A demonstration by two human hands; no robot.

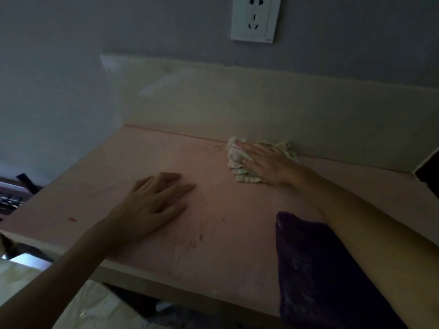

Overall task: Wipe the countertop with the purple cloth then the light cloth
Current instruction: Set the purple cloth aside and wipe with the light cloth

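Dim light. Right hand (pixel 266 165) lies flat, palm down, on the light cloth (pixel 240 160), fingers spread over it rather than curled; grip is open, pressing the cloth onto the worktop (pixel 213 210). The cloth is bunched, pale with faint stripes, at the far edge of the worktop, touching or just beside the cream backsplash (pixel 261 110). Left hand (pixel 154 200) rests flat on the bare worktop near its middle, fingers extended, grip open, holding nothing. Purple cloth (pixel 316 276) lies at the near right of the worktop, partly under the right forearm, hanging over the front edge. Dark smudges mark the surface between the hands. A white wall socket (pixel 255 17) sits above the backsplash.
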